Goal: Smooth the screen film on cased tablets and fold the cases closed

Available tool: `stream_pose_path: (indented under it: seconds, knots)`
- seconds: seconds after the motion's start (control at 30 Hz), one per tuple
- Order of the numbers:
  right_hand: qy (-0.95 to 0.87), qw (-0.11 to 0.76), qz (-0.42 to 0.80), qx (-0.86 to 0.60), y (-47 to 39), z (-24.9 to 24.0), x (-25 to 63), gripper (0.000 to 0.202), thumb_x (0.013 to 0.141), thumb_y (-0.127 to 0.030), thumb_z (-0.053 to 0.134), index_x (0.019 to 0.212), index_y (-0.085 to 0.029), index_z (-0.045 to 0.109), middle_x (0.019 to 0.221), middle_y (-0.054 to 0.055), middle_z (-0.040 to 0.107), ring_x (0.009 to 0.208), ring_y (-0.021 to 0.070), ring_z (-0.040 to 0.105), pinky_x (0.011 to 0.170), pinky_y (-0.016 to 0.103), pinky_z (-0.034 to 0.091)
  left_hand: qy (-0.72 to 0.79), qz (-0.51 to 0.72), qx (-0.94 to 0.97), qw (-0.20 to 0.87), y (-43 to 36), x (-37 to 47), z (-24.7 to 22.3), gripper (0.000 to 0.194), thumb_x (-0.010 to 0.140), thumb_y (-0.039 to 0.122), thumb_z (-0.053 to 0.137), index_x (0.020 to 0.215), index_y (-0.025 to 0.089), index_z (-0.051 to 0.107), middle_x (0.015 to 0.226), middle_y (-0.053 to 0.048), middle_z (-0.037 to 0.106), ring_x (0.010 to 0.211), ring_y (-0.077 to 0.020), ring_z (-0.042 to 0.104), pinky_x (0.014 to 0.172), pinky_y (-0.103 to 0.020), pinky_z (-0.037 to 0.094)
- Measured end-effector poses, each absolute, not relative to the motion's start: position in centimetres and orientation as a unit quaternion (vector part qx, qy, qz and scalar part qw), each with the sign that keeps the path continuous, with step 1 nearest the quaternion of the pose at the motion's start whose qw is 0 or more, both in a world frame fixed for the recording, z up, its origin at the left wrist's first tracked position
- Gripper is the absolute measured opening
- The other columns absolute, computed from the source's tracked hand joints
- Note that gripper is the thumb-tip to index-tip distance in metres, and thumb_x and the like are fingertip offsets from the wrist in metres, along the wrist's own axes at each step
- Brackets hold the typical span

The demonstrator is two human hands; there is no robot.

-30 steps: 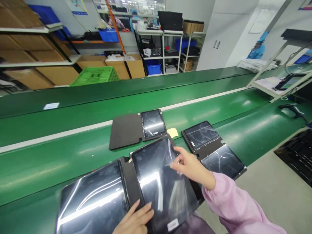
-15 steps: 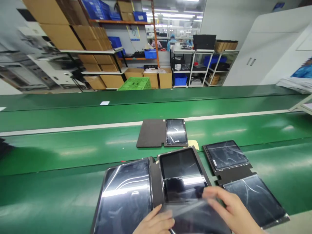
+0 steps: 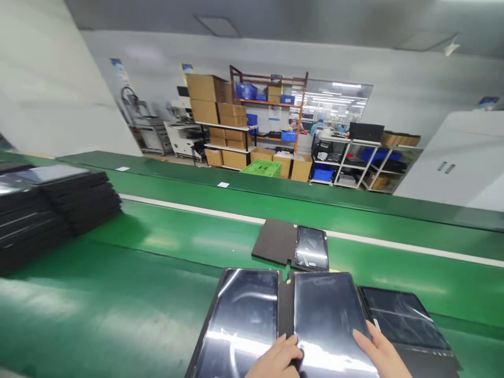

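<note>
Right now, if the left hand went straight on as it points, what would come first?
The left hand would probably meet the right screen on the nearest foam tray; fingertips seem at the screen's left edge, depth unclear.

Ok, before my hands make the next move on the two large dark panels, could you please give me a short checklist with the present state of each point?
1. Left panel and right panel lie side by side on the near tray: ok.
2. Left hand rests at the strip between them: ok.
3. Right hand is at the right panel's outer edge: ok.
4. Clear film lies flat over the whole right panel: cannot tell, glare and hands hide parts.
5. Both halves of the far tray carry a panel: not ok, the left half is bare.
6. Dark stack stands apart from the near tray: ok.
</note>
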State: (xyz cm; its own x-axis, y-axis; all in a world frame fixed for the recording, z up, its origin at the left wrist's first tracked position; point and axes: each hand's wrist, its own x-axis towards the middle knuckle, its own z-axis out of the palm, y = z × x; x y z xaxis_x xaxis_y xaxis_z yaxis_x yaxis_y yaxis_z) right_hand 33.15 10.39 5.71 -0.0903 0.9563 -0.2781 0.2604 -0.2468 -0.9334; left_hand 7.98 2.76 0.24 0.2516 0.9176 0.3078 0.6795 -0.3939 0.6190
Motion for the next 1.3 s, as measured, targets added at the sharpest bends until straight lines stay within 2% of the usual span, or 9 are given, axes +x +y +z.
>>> stream_pose_path:
  seconds: [0.17, 0.3, 0.47, 0.63, 0.83, 1.0, 1.1, 1.2, 1.3]
  knots:
    - [-0.434, 0.404, 0.635, -0.496, 9.4, 9.1, 30.9, 0.047, 0.066, -0.057, 0.069, 0.096, -0.023, 0.06, 0.096, 0.007, 0.066, 0.084, 0.0302, 0.063, 0.07, 0.037, 0.052, 0.449, 0.371, 0.767, 0.269, 3.0, 3.6, 4.0, 0.012, 0.072, 0.021, 0.059, 0.082, 0.023, 0.065, 0.109, -0.007, 0.065, 0.112, -0.0224, 0.057, 0.107, -0.048, 0.033]
    - [-0.434, 0.448, 0.639, -0.45, 8.7, 10.4, 25.9, 0.041, 0.073, -0.051, 0.067, 0.101, -0.022, 0.057, 0.098, 0.006, 0.065, 0.091, 0.0285, 0.061, 0.077, 0.035, 0.05, 0.607, 0.488, 0.529, 0.336, 2.0, -1.5, 6.1, 0.015, 0.076, 0.032, 0.055, 0.081, 0.02, 0.063, 0.12, -0.011, 0.059, 0.12, -0.0259, 0.05, 0.11, -0.05, 0.029]
    - [-0.554, 0.359, 0.639, -0.396, 9.0, 7.7, 19.4, 0.032, 0.082, -0.046, 0.051, 0.095, -0.017, 0.052, 0.087, 0.006, 0.062, 0.081, 0.0244, 0.06, 0.07, 0.033, 0.048, 0.598, 0.623, 0.284, 0.416, 1.3, -3.8, 4.4, 0.049, 0.059, 0.054, 0.071, 0.09, 0.017, 0.061, 0.133, -0.014, 0.047, 0.13, -0.0297, 0.037, 0.114, -0.047, 0.021]
    - [-0.763, 0.193, 0.343, -0.513, 10.6, 5.4, 17.8, 0.017, 0.077, -0.03, 0.049, 0.066, -0.021, 0.041, 0.059, 0.002, 0.052, 0.06, 0.0214, 0.053, 0.058, 0.031, 0.038, 0.556, 0.694, 0.231, 0.395, 1.3, -2.7, 4.0, 0.055, 0.052, 0.051, 0.078, 0.092, 0.017, 0.063, 0.133, -0.012, 0.048, 0.131, -0.0308, 0.035, 0.115, -0.046, 0.018]
    - [-0.617, 0.191, 0.548, -0.531, 10.4, 5.2, 16.7, 0.032, 0.081, -0.043, 0.043, 0.093, -0.015, 0.049, 0.067, 0.002, 0.056, 0.045, 0.0175, 0.053, 0.04, 0.027, 0.038, 0.536, 0.686, 0.221, 0.439, 0.9, -3.9, 3.9, 0.051, 0.053, 0.042, 0.081, 0.094, 0.017, 0.062, 0.138, -0.01, 0.043, 0.134, -0.0285, 0.031, 0.115, -0.041, 0.024]
    - [-0.6, 0.326, 0.602, -0.415, 8.8, 5.7, 15.6, 0.027, 0.075, -0.032, 0.053, 0.095, -0.014, 0.055, 0.093, 0.008, 0.063, 0.09, 0.0236, 0.059, 0.078, 0.032, 0.046, 0.571, 0.672, 0.223, 0.416, 1.3, -4.6, 4.3, 0.067, 0.053, 0.045, 0.079, 0.108, 0.019, 0.052, 0.137, -0.011, 0.044, 0.133, -0.0286, 0.034, 0.113, -0.043, 0.029]
    - [-0.561, 0.384, 0.662, -0.315, 7.7, 5.8, 15.9, 0.035, 0.077, -0.043, 0.059, 0.101, -0.017, 0.054, 0.098, 0.007, 0.062, 0.094, 0.0247, 0.057, 0.082, 0.034, 0.044, 0.625, 0.651, 0.218, 0.373, 2.0, -4.5, 6.7, 0.083, 0.051, 0.055, 0.077, 0.118, 0.02, 0.045, 0.14, -0.014, 0.039, 0.131, -0.0315, 0.035, 0.11, -0.049, 0.031]
    - [-0.564, 0.413, 0.673, -0.242, 7.3, 6.2, 17.4, 0.05, 0.072, -0.059, 0.063, 0.105, -0.022, 0.055, 0.096, 0.006, 0.061, 0.09, 0.0247, 0.057, 0.08, 0.034, 0.046, 0.603, 0.619, 0.224, 0.45, 2.4, -4.0, 9.3, 0.07, 0.054, 0.057, 0.074, 0.109, 0.018, 0.056, 0.119, -0.012, 0.059, 0.108, -0.0284, 0.056, 0.095, -0.043, 0.047]
    - [-0.588, 0.419, 0.64, -0.262, 7.9, 7.2, 19.8, 0.051, 0.071, -0.061, 0.065, 0.107, -0.026, 0.057, 0.092, 0.005, 0.061, 0.085, 0.0243, 0.058, 0.08, 0.034, 0.046, 0.545, 0.659, 0.306, 0.418, 2.6, -3.0, 10.6, 0.05, 0.042, 0.053, 0.081, 0.071, 0.014, 0.067, 0.073, -0.007, 0.068, 0.071, -0.0219, 0.064, 0.069, -0.031, 0.055]
